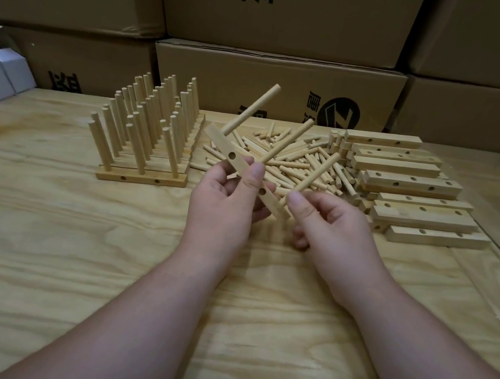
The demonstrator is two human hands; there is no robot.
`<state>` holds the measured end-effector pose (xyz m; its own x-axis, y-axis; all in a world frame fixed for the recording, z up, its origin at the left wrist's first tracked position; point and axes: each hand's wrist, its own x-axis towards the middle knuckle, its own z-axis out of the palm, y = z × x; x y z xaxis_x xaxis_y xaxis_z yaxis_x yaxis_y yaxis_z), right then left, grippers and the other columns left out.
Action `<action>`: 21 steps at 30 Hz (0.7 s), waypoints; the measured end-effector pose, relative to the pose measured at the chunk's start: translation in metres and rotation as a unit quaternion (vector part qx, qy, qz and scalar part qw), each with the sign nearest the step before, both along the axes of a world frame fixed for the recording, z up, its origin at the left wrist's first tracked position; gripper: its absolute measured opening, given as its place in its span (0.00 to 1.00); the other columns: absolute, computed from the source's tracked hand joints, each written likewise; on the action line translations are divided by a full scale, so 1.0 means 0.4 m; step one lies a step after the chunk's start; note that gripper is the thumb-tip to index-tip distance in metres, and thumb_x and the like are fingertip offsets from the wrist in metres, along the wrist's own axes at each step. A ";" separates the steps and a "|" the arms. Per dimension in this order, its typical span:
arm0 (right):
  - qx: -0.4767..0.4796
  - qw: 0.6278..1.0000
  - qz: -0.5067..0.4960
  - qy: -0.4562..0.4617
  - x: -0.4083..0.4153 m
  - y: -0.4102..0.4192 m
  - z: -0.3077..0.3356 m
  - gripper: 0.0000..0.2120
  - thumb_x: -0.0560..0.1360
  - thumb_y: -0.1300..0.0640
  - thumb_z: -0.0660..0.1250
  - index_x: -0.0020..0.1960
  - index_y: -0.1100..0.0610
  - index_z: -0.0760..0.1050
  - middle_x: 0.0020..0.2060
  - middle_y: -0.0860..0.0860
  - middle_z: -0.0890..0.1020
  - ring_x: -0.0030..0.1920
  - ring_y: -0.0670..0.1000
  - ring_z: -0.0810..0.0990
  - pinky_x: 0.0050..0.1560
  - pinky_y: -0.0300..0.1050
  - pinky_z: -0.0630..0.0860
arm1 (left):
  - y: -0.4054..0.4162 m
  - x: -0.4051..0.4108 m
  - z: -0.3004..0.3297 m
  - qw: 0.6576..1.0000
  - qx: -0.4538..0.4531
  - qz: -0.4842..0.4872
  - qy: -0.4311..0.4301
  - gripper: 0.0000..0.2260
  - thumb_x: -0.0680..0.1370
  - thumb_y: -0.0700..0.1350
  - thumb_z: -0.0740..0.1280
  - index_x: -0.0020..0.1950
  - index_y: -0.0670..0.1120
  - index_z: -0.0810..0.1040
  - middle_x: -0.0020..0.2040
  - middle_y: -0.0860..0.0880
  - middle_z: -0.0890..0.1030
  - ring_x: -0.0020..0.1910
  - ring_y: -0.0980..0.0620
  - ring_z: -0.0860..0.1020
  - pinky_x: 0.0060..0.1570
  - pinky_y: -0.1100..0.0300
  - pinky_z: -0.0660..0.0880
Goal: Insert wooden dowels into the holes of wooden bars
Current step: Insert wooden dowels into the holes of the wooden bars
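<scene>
Left hand (pixel 223 199) grips tilted bar (pixel 246 172), two dowels seated; right hand (pixel 328 218) pinches third dowel (pixel 316 172) beside bar's end. Dowel pile (pixel 291 159) at 12 o'clock; bare table (pixel 55 231) at 6.

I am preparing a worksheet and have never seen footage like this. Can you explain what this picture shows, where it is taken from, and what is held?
One camera sits on a person's head, looking down at their own bare hands; there is no machine. The left hand holds a wooden bar with dowels standing in it. The right hand has a grip on one loose dowel. On the table lie finished bars at the left, a dowel pile in the middle and empty bars at the right.
</scene>
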<state>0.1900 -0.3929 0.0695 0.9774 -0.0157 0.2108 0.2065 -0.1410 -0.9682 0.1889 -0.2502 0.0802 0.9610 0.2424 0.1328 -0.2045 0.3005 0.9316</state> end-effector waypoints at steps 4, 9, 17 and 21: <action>-0.036 0.999 0.028 -0.022 -0.007 -0.004 0.002 0.03 0.75 0.52 0.73 0.47 0.48 0.85 0.36 0.45 0.84 0.35 0.41 0.77 0.39 0.43 0.75 | -0.009 0.001 -0.001 0.999 -0.023 -0.032 -0.025 0.09 0.81 0.43 0.68 0.60 0.43 0.76 0.46 0.41 0.87 0.47 0.46 0.87 0.49 0.56 0.83; -0.044 0.999 0.030 0.001 -0.012 -0.010 0.008 0.06 0.76 0.56 0.72 0.48 0.46 0.84 0.36 0.40 0.84 0.36 0.37 0.78 0.45 0.41 0.72 | -0.013 0.005 -0.006 0.998 -0.020 -0.059 -0.019 0.06 0.83 0.46 0.66 0.59 0.48 0.76 0.50 0.46 0.87 0.50 0.48 0.86 0.51 0.57 0.82; -0.046 0.991 -0.117 -0.052 -0.028 -0.016 0.082 0.07 0.78 0.55 0.70 0.46 0.44 0.82 0.38 0.35 0.84 0.36 0.32 0.79 0.42 0.37 0.72 | -0.031 -0.007 -0.016 0.959 0.217 -0.181 0.011 0.18 0.70 0.46 0.59 0.54 0.52 0.84 0.53 0.59 0.85 0.57 0.63 0.79 0.61 0.64 0.72; -0.087 0.990 -0.064 -0.087 -0.028 0.018 0.173 0.09 0.77 0.52 0.71 0.45 0.37 0.82 0.43 0.35 0.84 0.44 0.33 0.81 0.46 0.42 0.75 | -0.036 -0.020 -0.032 0.904 0.372 -0.212 0.007 0.12 0.70 0.50 0.59 0.46 0.62 0.79 0.43 0.63 0.82 0.43 0.63 0.79 0.45 0.66 0.74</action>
